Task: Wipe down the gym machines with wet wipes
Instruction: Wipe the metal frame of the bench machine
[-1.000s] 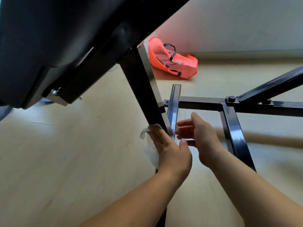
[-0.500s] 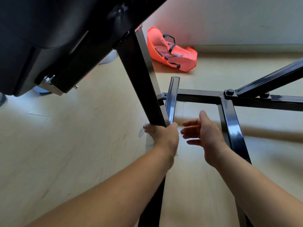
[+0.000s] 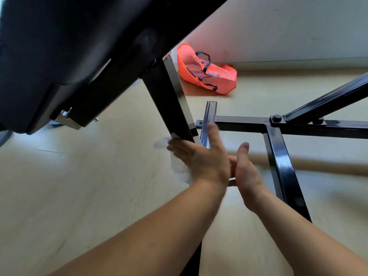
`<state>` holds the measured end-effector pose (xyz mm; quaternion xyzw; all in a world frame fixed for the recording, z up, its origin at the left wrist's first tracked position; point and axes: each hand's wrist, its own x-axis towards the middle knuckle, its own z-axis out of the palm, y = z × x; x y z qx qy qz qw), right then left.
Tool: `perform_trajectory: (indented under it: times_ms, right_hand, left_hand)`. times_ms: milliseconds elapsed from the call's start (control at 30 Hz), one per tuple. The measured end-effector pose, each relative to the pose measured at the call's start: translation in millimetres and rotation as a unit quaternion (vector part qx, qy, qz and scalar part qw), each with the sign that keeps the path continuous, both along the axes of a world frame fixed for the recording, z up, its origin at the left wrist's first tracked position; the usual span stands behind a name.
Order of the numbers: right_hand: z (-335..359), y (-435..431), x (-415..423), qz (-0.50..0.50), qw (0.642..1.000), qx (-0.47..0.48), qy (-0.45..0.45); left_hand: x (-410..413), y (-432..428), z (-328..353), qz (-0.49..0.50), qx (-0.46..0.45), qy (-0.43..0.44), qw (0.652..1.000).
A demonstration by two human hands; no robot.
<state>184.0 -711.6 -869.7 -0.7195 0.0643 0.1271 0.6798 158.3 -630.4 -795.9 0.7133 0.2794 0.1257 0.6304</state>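
Note:
A black gym bench fills the upper left, its padded seat (image 3: 59, 46) above a slanted black support post (image 3: 169, 104). My left hand (image 3: 201, 158) holds a white wet wipe (image 3: 180, 172) against the lower end of that post, fingers round its left side and thumb pointing up. Part of the wipe sticks out to the left of the fingers and part hangs below the palm. My right hand (image 3: 245, 170) hovers open just right of the left wrist, thumb up, holding nothing. The glossy black base frame (image 3: 278, 156) lies on the floor to the right.
An orange bag (image 3: 215, 76) with black straps lies on the pale wooden floor by the far wall. A diagonal black bar (image 3: 328, 100) rises from the frame's bolt joint at the right. Bare floor (image 3: 89, 196) spreads out to the left.
My left hand has slid along the lower post with the wipe and its thumb has lifted. My right hand has moved closer to the left wrist. The view has shifted slightly.

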Motion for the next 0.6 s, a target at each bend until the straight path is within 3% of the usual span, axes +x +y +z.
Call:
perform_trajectory:
  times_ms: [167,367,600]
  right_hand:
    - [4,-2,0,-0.022,1.0,-0.012,0.0]
    - [-1,-1,-5,-0.014,1.0,-0.011,0.01]
    - [-10,-2,-10,0.029,0.998,-0.043,0.025]
  left_hand:
    - [5,-13,22,0.024,0.059,0.008,0.998]
    - [9,-11,28,0.045,0.139,-0.074,0.986]
    - [-5,-4,-22,-0.021,0.035,0.046,0.998]
